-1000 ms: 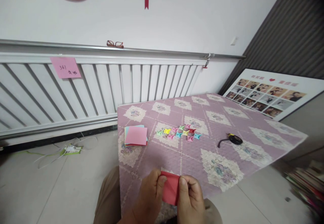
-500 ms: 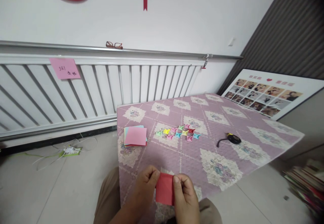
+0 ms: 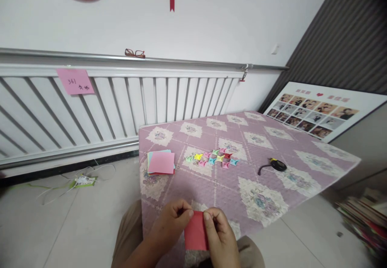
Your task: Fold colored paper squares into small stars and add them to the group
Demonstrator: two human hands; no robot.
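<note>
A square of red paper (image 3: pixel 196 232) hangs between my two hands above the near edge of the table. My left hand (image 3: pixel 177 221) pinches its upper left corner between thumb and fingers. On the other side, my right hand (image 3: pixel 220 231) grips the upper right edge, thumb in front. Beyond them on the table lies a cluster of small folded paper pieces (image 3: pixel 212 160) in green, yellow, pink, blue and red. To their left sits a stack of coloured square paper (image 3: pixel 161 163) with a pink sheet on top.
A purple floral cloth covers the table (image 3: pixel 229 199). A black tape-measure-like object (image 3: pixel 277 165) with a strap lies at the right. Behind stands a white radiator (image 3: pixel 169 98), with glasses (image 3: pixel 135 53) on the pipe above. A power strip (image 3: pixel 85 180) rests on the floor.
My left thumb and fingers have shifted inward along the paper's top edge. The red paper sits slightly lower, still held by both hands.
</note>
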